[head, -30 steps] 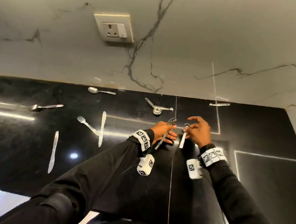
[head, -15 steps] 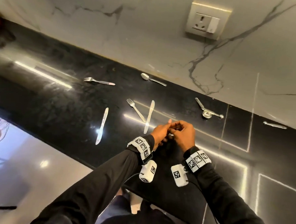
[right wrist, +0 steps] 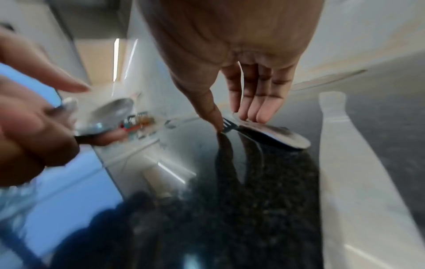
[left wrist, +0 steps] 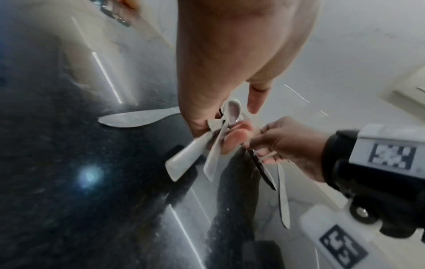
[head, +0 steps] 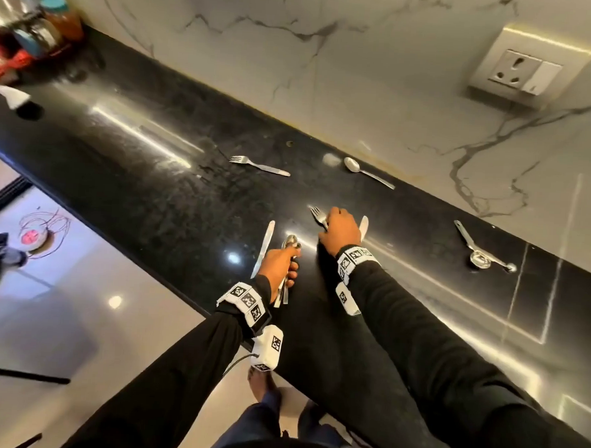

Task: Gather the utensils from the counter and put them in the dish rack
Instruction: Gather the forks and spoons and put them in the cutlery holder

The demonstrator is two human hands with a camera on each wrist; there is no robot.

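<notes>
Black counter [head: 172, 190], left hand [head: 278, 267] gripping spoons [head: 290, 244], right hand [head: 340, 230] fingertips straight on fork [head: 318, 215]

The right hand [head: 340, 228] covers most of a fork [head: 318, 215] and the middle of a knife [head: 364, 225] on the counter [head: 159, 189]. How many spoons [head: 290, 241] the left hand [head: 278, 267] grips is unclear. The jars [head: 41, 22] at far left are blurred and cut off.
</notes>
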